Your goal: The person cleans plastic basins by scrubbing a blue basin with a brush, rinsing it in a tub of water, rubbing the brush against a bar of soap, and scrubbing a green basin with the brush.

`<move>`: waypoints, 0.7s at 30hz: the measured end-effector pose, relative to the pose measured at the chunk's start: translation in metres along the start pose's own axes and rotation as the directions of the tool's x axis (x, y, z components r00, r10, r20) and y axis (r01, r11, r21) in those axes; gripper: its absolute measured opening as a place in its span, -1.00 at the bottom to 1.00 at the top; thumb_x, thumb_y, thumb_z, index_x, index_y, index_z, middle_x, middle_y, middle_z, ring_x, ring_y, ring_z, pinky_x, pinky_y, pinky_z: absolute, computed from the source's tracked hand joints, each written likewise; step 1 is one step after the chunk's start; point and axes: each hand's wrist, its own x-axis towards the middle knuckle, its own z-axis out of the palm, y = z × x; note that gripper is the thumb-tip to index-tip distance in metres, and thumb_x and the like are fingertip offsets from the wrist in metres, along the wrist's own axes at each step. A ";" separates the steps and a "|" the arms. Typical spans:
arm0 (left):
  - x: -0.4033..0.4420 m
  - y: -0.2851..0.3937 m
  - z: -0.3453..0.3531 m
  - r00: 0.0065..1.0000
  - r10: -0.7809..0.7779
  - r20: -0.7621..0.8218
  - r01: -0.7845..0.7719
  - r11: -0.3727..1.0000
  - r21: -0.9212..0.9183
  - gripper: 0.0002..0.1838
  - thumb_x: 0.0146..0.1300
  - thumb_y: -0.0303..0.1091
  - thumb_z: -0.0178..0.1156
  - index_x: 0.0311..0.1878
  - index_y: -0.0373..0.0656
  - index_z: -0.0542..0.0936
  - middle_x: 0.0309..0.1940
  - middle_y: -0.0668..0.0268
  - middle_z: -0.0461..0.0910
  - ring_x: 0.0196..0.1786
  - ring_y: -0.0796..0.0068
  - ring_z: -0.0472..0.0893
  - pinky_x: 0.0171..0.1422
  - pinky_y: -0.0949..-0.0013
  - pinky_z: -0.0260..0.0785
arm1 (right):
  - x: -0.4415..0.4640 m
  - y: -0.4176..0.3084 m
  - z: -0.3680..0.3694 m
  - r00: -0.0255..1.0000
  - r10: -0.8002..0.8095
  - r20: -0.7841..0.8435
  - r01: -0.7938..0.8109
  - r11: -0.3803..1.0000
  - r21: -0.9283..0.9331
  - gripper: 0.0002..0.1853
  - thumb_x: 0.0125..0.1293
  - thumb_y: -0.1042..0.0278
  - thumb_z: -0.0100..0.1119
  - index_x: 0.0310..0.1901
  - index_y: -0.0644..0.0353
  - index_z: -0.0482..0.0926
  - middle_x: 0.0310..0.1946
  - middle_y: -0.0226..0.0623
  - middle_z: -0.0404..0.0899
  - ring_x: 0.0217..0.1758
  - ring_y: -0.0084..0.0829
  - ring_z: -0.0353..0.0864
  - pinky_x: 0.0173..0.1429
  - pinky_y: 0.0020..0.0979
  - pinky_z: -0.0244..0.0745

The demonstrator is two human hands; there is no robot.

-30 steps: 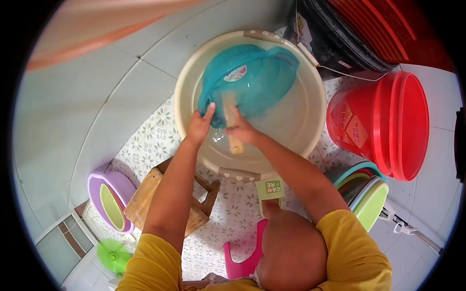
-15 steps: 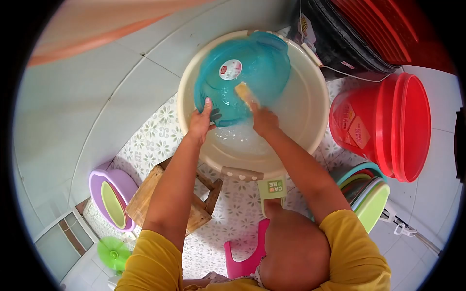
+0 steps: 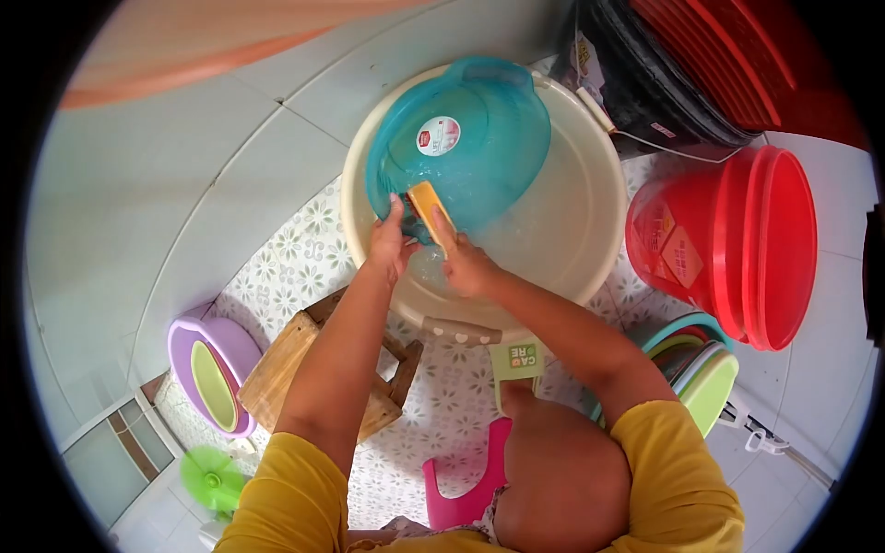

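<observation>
A translucent teal basin (image 3: 489, 147) with a round white and red label lies tilted inside a large cream tub (image 3: 590, 221) that holds cloudy water. My left hand (image 3: 392, 244) grips the teal basin's near left rim, thumb on the inner side. In my right hand (image 3: 470, 267) is a wooden brush (image 3: 428, 210), its bristles turned left against the basin's inner surface close to my left thumb. The basin's lower edge is partly hidden by the hands and the water.
A red bucket (image 3: 728, 244) lies tilted right of the tub, with a black bucket (image 3: 645, 83) behind. Stacked basins (image 3: 710, 387) stand at lower right. A wooden stool (image 3: 286, 369) and purple basin (image 3: 241, 346) are at left, a pink stool (image 3: 466, 502) below.
The brush has moved left and toward me, from the basin's middle to its near left rim. The teal basin has shifted slightly; my left hand still grips its rim.
</observation>
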 end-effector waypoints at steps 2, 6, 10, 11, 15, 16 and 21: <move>-0.002 0.002 0.001 1.000 -0.004 -0.001 0.004 1.000 0.010 -0.31 0.20 0.23 0.08 0.22 -0.08 0.29 0.09 0.17 0.42 0.04 0.24 0.45 0.07 0.10 0.31 | 0.001 0.011 -0.017 0.989 0.141 0.043 -0.132 0.978 -0.161 0.00 0.06 0.49 0.05 0.42 -0.25 -0.36 0.02 0.22 0.36 0.00 0.09 0.48 0.04 -0.05 0.40; -0.009 0.003 0.004 0.997 0.054 0.048 -0.054 0.998 -0.015 -0.31 0.20 0.21 0.09 0.24 -0.05 0.28 0.12 0.20 0.39 0.12 0.26 0.41 0.18 0.09 0.22 | 0.011 0.039 -0.047 0.945 0.303 -0.122 -0.326 0.848 -0.418 -0.12 0.06 0.45 0.08 0.41 -0.20 -0.11 -0.02 0.09 0.41 -0.10 -0.02 0.56 -0.01 -0.10 0.45; 0.004 -0.007 0.004 0.992 0.077 -0.099 -0.068 0.993 0.094 -0.35 0.21 0.16 0.11 0.23 -0.06 0.30 0.10 0.27 0.41 0.10 0.31 0.41 0.17 0.12 0.23 | 0.018 0.040 -0.067 0.857 0.284 -0.431 -0.456 0.807 -0.376 -0.17 0.08 0.42 0.09 0.39 -0.18 -0.03 -0.04 0.01 0.41 -0.14 -0.06 0.58 -0.07 -0.12 0.49; 0.005 -0.009 0.004 0.994 0.057 -0.095 -0.040 0.985 0.169 -0.38 0.21 0.11 0.14 0.21 -0.06 0.33 0.09 0.31 0.41 0.08 0.32 0.42 0.16 0.15 0.23 | 0.019 0.037 -0.070 0.849 0.283 -0.446 -0.463 0.806 -0.370 -0.18 0.09 0.40 0.09 0.39 -0.18 -0.04 -0.03 0.01 0.41 -0.15 -0.07 0.58 -0.09 -0.12 0.50; 0.022 -0.019 -0.007 0.993 -0.119 -0.018 0.119 0.949 0.293 -0.48 0.18 -0.03 0.22 0.14 -0.06 0.40 0.06 0.37 0.44 0.00 0.35 0.44 0.12 0.25 0.25 | 0.036 0.040 -0.042 0.881 0.352 -0.318 -0.456 0.812 -0.364 -0.16 0.08 0.36 0.07 0.40 -0.19 -0.08 0.02 0.03 0.41 -0.09 -0.04 0.57 -0.01 -0.13 0.48; 0.023 -0.019 -0.008 0.993 -0.118 -0.020 0.119 0.949 0.292 -0.48 0.18 -0.03 0.22 0.14 -0.06 0.40 0.06 0.37 0.44 0.00 0.35 0.44 0.12 0.25 0.25 | 0.039 0.037 -0.031 0.921 0.332 -0.202 -0.380 0.880 -0.284 -0.15 0.07 0.34 0.06 0.41 -0.17 -0.09 0.05 0.04 0.41 -0.05 -0.04 0.56 0.03 -0.14 0.46; 0.019 -0.021 -0.007 0.999 0.019 -0.044 -0.018 1.000 0.008 -0.48 0.09 -0.25 0.32 0.12 -0.11 0.40 0.04 0.20 0.49 0.03 0.24 0.49 0.10 0.20 0.31 | 0.034 0.018 -0.032 0.972 0.233 0.026 -0.228 0.966 -0.120 -0.13 0.04 0.31 0.03 0.42 -0.15 -0.11 0.11 0.04 0.41 0.09 -0.06 0.50 0.13 -0.16 0.41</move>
